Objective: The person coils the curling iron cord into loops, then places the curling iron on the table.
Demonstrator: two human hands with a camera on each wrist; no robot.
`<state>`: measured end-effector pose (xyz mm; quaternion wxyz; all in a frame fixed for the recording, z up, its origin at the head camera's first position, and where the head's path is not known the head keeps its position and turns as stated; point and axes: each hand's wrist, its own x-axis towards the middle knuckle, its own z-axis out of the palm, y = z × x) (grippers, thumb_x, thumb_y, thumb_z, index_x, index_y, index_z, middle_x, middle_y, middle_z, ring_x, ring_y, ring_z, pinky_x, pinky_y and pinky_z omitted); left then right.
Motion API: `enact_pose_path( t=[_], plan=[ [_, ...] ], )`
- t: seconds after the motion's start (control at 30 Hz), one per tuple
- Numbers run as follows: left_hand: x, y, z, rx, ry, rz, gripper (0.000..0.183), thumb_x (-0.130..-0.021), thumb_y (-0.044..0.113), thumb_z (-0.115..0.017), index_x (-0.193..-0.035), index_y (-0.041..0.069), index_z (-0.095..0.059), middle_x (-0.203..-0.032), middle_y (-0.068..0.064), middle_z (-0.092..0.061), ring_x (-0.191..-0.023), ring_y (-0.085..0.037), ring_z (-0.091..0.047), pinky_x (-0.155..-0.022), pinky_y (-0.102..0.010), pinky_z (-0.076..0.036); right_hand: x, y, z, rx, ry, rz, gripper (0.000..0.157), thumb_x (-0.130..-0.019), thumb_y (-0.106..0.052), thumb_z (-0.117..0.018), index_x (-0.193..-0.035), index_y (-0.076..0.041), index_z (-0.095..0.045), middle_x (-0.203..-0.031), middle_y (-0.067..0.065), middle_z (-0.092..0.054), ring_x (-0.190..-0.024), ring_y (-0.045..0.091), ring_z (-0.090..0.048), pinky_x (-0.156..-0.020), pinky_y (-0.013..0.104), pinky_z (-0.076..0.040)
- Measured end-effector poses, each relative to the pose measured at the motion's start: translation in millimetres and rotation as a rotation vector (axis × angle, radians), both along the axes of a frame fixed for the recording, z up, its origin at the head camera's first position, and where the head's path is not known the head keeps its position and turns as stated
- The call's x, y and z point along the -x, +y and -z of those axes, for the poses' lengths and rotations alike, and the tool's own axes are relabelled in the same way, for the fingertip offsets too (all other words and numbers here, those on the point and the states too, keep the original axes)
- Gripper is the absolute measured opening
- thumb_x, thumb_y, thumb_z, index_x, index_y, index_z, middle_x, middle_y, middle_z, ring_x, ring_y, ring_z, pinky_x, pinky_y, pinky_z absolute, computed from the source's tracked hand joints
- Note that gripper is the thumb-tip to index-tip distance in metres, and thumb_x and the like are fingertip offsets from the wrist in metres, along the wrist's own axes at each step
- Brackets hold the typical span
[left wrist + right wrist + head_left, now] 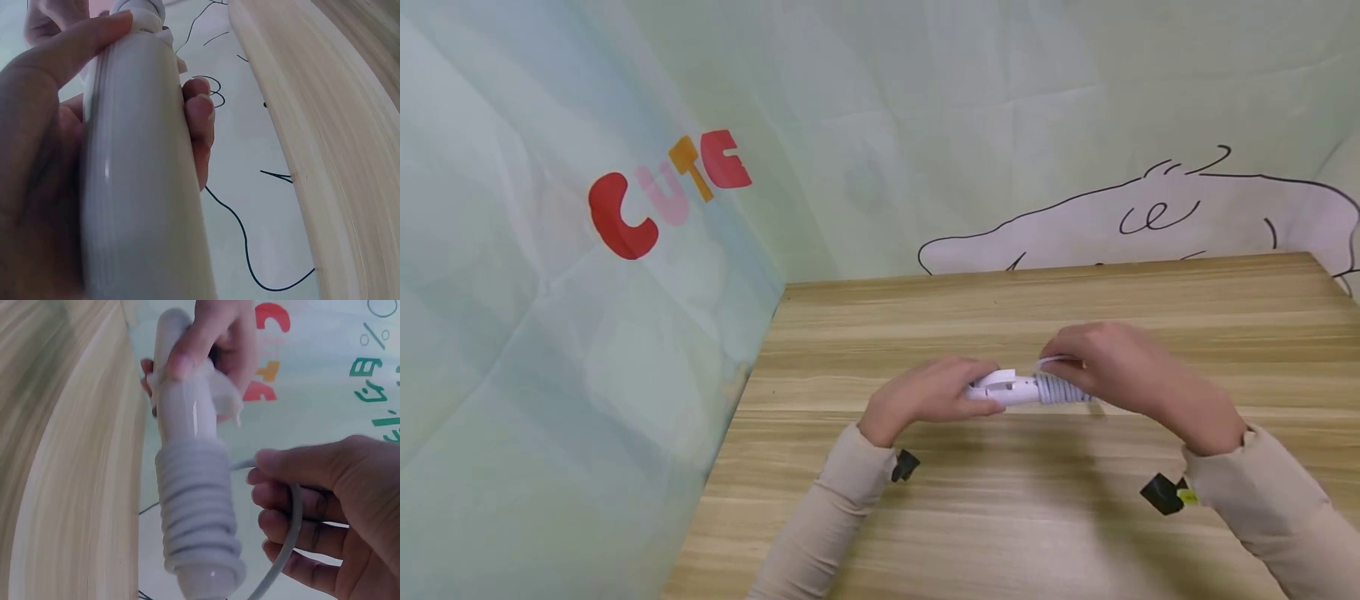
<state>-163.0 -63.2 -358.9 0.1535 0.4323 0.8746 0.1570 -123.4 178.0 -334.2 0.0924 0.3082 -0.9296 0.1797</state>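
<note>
Left hand (928, 398) wraps its fingers and thumb round the bare end of a white cylindrical device (1009, 388), held level just above the wooden table (1000, 517), near the table's centre. White cord (195, 515) is coiled in tight turns round the device's other end. Right hand (1123, 371), at 3 o'clock from the device, pinches the loose run of cord between thumb and curled fingers; it hides that end of the device in the head view.

Black wrist mounts sit at both beige sleeves (842, 500).

Table: pale wood grain, bare around the hands. Behind, at 12 o'clock, a light fabric backdrop (925, 108) with a black line drawing; at 10 o'clock, coloured letters reading "CUTE" (662, 196).
</note>
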Motion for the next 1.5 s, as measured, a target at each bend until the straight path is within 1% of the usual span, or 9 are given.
enact_pose_path(
  t=[0.3, 0.47, 0.6, 0.77, 0.93, 1.03, 1.2, 1.37, 1.5],
  plan=[
    [4.3, -6, 0.2, -0.062, 0.008, -0.051, 0.032, -0.093, 0.041, -0.058, -0.11, 0.014, -0.056, -0.083, 0.005, -0.058, -0.068, -0.007, -0.053, -0.06, -0.019, -0.042, -17.5, -9, 2.9, 0.101, -0.111, 0.031, 0.012, -0.086, -0.011, -0.068, -0.096, -0.005, -0.072, -0.085, 0.001, -0.071, -0.066, 0.001, -0.058, -0.058, 0.022, -0.049],
    [5.3, -8, 0.0, -0.073, 0.07, -0.069, 0.03, -0.092, 0.042, -0.059, -0.103, 0.014, -0.057, -0.081, 0.004, -0.055, -0.069, -0.008, -0.051, -0.061, -0.02, -0.041, -22.6, -11, 3.2, 0.073, -0.135, 0.082, 0.012, -0.088, -0.01, -0.065, -0.097, -0.005, -0.07, -0.074, -0.003, -0.066, -0.054, 0.001, -0.046, -0.049, 0.021, -0.039],
    [5.5, -8, -1.7, -0.085, 0.089, -0.078, 0.03, -0.093, 0.041, -0.059, -0.104, 0.013, -0.056, -0.082, 0.003, -0.055, -0.07, -0.009, -0.051, -0.061, -0.02, -0.041, -25.4, -12, 2.2, 0.05, -0.139, 0.108, 0.011, -0.089, -0.014, -0.065, -0.097, -0.007, -0.068, -0.067, -0.006, -0.06, -0.049, 0.003, -0.04, -0.045, 0.022, -0.034],
    [5.9, -8, -5.4, -0.098, 0.08, -0.102, 0.034, -0.093, 0.042, -0.059, -0.108, 0.013, -0.057, -0.085, 0.004, -0.057, -0.071, -0.008, -0.052, -0.061, -0.02, -0.042, -28.2, -11, 7.5, 0.12, -0.276, 0.089, 0.01, -0.095, -0.019, -0.059, -0.094, -0.009, -0.061, -0.062, -0.01, -0.056, -0.047, 0.001, -0.046, -0.044, 0.022, -0.038],
    [9.2, -11, -9.0, -0.139, 0.077, -0.117, 0.034, -0.092, 0.04, -0.06, -0.109, 0.011, -0.056, -0.085, 0.003, -0.057, -0.072, -0.009, -0.053, -0.062, -0.021, -0.043, -25.6, -4, 24.4, 0.288, -0.492, -0.051, 0.013, -0.099, -0.02, -0.052, -0.099, -0.01, -0.061, -0.067, -0.007, -0.057, -0.056, 0.004, -0.056, -0.053, 0.024, -0.048],
    [10.4, -14, -11.0, -0.159, 0.071, -0.121, 0.033, -0.091, 0.039, -0.061, -0.109, 0.011, -0.056, -0.085, 0.003, -0.058, -0.072, -0.009, -0.053, -0.062, -0.021, -0.043, -22.7, 2, 38.1, 0.377, -0.588, -0.108, 0.019, -0.101, -0.02, -0.049, -0.108, -0.009, -0.063, -0.071, -0.001, -0.059, -0.062, 0.008, -0.059, -0.058, 0.026, -0.051],
    [9.1, -15, -14.7, -0.175, 0.053, -0.112, 0.035, -0.092, 0.04, -0.061, -0.112, 0.012, -0.055, -0.086, 0.003, -0.058, -0.072, -0.009, -0.053, -0.062, -0.021, -0.043, -15.9, 8, 56.1, 0.427, -0.575, -0.129, 0.022, -0.101, -0.019, -0.048, -0.106, -0.009, -0.067, -0.072, 0.0, -0.061, -0.065, 0.009, -0.058, -0.06, 0.026, -0.051],
    [5.8, -15, -17.6, -0.198, 0.038, -0.091, 0.034, -0.092, 0.04, -0.06, -0.113, 0.015, -0.053, -0.087, 0.004, -0.058, -0.072, -0.009, -0.053, -0.062, -0.021, -0.043, -5.5, 14, 69.3, 0.435, -0.468, -0.057, 0.018, -0.098, -0.018, -0.054, -0.102, -0.01, -0.07, -0.08, -0.003, -0.066, -0.069, 0.004, -0.058, -0.063, 0.025, -0.051],
    [2.9, -14, -19.7, -0.223, 0.023, -0.06, 0.032, -0.092, 0.039, -0.061, -0.112, 0.016, -0.052, -0.086, 0.004, -0.058, -0.069, -0.007, -0.052, -0.06, -0.02, -0.043, 4.4, 18, 75.9, 0.527, -0.382, -0.095, 0.014, -0.093, -0.009, -0.06, -0.104, -0.004, -0.068, -0.093, 0.007, -0.072, -0.076, 0.003, -0.065, -0.067, 0.027, -0.054]
  ],
)
